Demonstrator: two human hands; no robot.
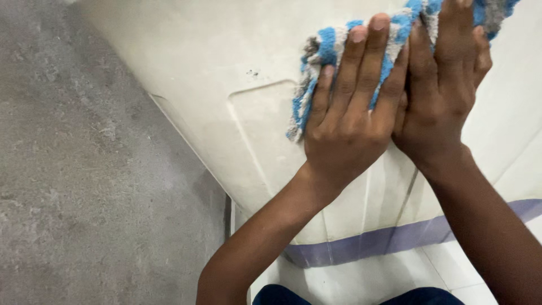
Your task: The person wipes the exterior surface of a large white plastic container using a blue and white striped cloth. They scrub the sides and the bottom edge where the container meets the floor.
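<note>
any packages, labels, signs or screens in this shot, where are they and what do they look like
None in view.
Only both hands, left hand and right hand, pressed flat on a blue, white and grey striped cloth against a plain cream panel with a lilac band low down.

Striped cloth (339, 68) mostly under both hands, its upper end past the top edge.
</note>
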